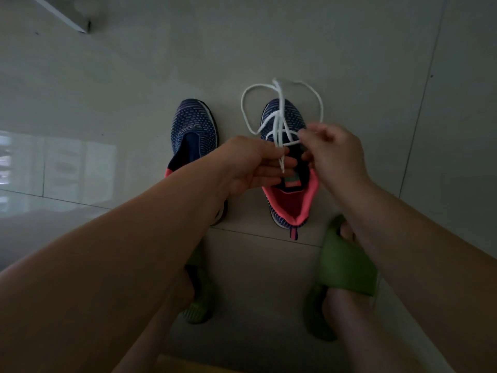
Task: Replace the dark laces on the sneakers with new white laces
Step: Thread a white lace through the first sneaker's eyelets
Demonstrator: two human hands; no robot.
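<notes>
Head view, floor: pale tiles [269,49] are seen from above in dim light.
Left sneaker [194,130]: placed left of frame centre, blue knit with a pink collar, no lace visible.
Right sneaker [289,200]: placed just right of centre, toe toward the top.
White lace [248,95]: threaded across the right sneaker, looped above its toe.
Left hand [250,165]: lace ends are pinched between thumb and fingertips.
Right hand [333,154]: fingers are curled, a lace strand apparently pinched.
Green slippers [347,262]: worn on the feet, lower frame.
</notes>
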